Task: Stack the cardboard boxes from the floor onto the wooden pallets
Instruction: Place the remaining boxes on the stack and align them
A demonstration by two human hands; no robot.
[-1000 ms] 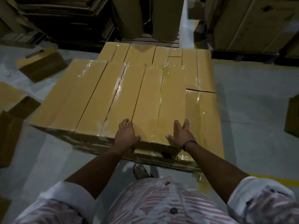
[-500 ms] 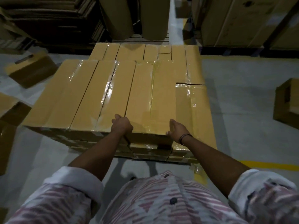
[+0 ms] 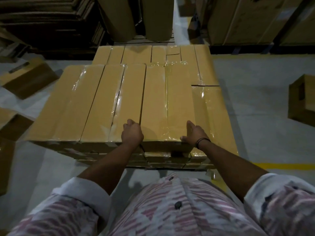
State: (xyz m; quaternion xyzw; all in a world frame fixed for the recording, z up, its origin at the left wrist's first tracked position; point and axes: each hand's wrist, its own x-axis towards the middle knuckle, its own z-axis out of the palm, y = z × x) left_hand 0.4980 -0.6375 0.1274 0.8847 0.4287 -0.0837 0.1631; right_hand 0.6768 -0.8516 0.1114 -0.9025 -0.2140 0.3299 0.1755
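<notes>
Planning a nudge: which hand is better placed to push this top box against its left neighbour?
Right, likely: right hand lies on the free right edge of the top box; left hand curls at the seam.

At your twelve o'clock stands the stack of boxes (image 3: 119, 99), rolls (image 3: 119, 19) behind it. A loose box (image 3: 29, 79) lies at ten, a second box (image 3: 301, 99) at three.

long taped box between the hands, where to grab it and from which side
Grip the long taped box by both long edges at its near end, coming from that end: it lies flat, tight against a neighbour; left hand and right hand sit there.
</notes>
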